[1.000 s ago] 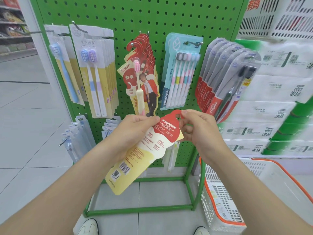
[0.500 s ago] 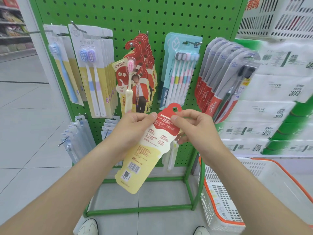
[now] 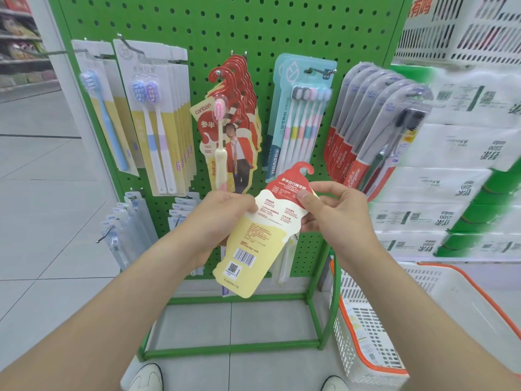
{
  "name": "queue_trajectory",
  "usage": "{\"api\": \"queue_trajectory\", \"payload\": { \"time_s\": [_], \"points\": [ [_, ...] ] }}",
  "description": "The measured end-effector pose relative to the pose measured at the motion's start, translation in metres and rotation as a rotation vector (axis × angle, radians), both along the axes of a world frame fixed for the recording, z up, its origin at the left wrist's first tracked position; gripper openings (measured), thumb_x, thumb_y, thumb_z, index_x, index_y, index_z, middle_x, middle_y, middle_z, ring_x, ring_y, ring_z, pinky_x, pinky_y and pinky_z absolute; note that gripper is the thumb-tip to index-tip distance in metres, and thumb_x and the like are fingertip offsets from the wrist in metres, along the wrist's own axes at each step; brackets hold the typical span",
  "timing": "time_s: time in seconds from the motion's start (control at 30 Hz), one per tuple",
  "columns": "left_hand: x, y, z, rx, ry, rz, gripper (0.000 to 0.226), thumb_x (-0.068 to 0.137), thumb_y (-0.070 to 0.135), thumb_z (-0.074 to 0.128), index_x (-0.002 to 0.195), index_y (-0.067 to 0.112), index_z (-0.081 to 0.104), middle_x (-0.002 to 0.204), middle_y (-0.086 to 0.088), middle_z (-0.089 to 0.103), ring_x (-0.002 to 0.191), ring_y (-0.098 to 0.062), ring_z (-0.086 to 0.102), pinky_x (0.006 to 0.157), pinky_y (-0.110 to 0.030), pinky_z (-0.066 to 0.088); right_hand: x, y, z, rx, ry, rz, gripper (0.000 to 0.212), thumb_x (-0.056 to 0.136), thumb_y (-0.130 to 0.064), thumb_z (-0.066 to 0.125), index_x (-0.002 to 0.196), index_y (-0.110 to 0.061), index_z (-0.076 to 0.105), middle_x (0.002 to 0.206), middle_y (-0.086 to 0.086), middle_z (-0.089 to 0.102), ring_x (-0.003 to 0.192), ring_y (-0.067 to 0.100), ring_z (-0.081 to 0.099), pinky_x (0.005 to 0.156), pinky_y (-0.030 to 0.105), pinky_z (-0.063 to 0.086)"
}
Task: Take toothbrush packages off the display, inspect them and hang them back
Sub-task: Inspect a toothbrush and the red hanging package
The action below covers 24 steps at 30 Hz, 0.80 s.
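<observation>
Both my hands hold one red-and-yellow toothbrush package (image 3: 259,235) in front of the green pegboard display (image 3: 225,26), its printed back with barcode facing me. My left hand (image 3: 222,218) grips its left edge near the middle. My right hand (image 3: 327,210) pinches its red upper part just below the hook cut-out. The package tilts, hook end up and right. Several matching red packages (image 3: 234,122) hang on a peg above my left hand, the front one showing a pink-headed brush.
White-and-yellow packs (image 3: 158,117) hang at the left, a teal multi-brush pack (image 3: 298,117) and grey-red Colgate packs (image 3: 372,125) at the right. Clear packs (image 3: 127,230) hang low left. A white basket with orange rim (image 3: 394,320) stands at the lower right below stacked tissue packs (image 3: 451,165).
The held package has turned more upright and risen a little. My right hand has shifted its pinch along the red top. The front hanging package has swung back from its tilt.
</observation>
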<state>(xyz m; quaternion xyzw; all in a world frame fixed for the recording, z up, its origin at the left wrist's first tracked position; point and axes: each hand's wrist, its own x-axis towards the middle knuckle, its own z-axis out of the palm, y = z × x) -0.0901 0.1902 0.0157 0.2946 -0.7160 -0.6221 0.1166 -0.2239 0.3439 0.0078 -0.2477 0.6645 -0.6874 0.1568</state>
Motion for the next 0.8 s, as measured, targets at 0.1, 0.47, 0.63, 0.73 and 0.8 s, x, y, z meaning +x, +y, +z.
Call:
{"api": "queue_trajectory", "payload": {
  "time_s": [0.1, 0.47, 0.63, 0.73, 0.8],
  "points": [
    [-0.0006, -0.0019, 0.0005, 0.055, 0.035, 0.018, 0.023, 0.106, 0.017, 0.054, 0.112, 0.004, 0.073, 0.094, -0.007, 0.083, 0.083, -0.023, 0.078, 0.075, -0.037, 0.057, -0.0025, -0.0012, -0.0004, -0.03, -0.013, -0.037, 0.014, 0.1, -0.015, 0.073, 0.112, -0.009, 0.069, 0.083, 0.013, 0.081, 0.069, 0.024, 0.073, 0.059, 0.029, 0.062],
    [0.0044, -0.005, -0.0004, 0.089, 0.17, -0.03, 0.023, 0.11, 0.015, 0.058, 0.127, 0.018, 0.072, 0.105, -0.007, 0.083, 0.095, -0.025, 0.081, 0.074, -0.041, 0.067, -0.0049, -0.0001, -0.0029, 0.011, -0.203, 0.116, 0.04, 0.092, -0.012, 0.082, 0.127, -0.006, 0.062, 0.098, 0.015, 0.082, 0.088, 0.032, 0.078, 0.072, 0.035, 0.062],
    [0.0013, -0.0038, -0.0047, 0.066, 0.23, -0.031, 0.02, 0.109, 0.019, 0.06, 0.125, 0.02, 0.073, 0.111, -0.007, 0.082, 0.107, -0.031, 0.078, 0.1, -0.058, 0.059, -0.0012, -0.0012, -0.003, 0.051, -0.166, 0.154, 0.029, 0.096, -0.011, 0.077, 0.121, -0.002, 0.065, 0.098, 0.014, 0.082, 0.092, 0.038, 0.079, 0.071, 0.034, 0.064],
    [0.0014, -0.004, -0.0021, 0.023, 0.119, -0.071, 0.018, 0.108, 0.023, 0.063, 0.117, 0.014, 0.076, 0.106, -0.003, 0.083, 0.102, -0.023, 0.079, 0.087, -0.044, 0.066, -0.0012, -0.0032, -0.0023, 0.0, -0.113, 0.083, 0.017, 0.1, -0.01, 0.073, 0.116, -0.006, 0.066, 0.096, 0.01, 0.082, 0.093, 0.036, 0.079, 0.07, 0.036, 0.066],
    [0.0013, -0.0046, -0.0028, 0.019, 0.021, -0.14, 0.018, 0.106, 0.021, 0.066, 0.114, 0.01, 0.077, 0.106, -0.002, 0.083, 0.101, -0.021, 0.079, 0.081, -0.039, 0.066, -0.0024, -0.0041, -0.0029, -0.04, -0.097, 0.027, 0.016, 0.101, -0.011, 0.072, 0.116, -0.008, 0.066, 0.095, 0.01, 0.082, 0.092, 0.035, 0.08, 0.072, 0.038, 0.066]
  ]
}}
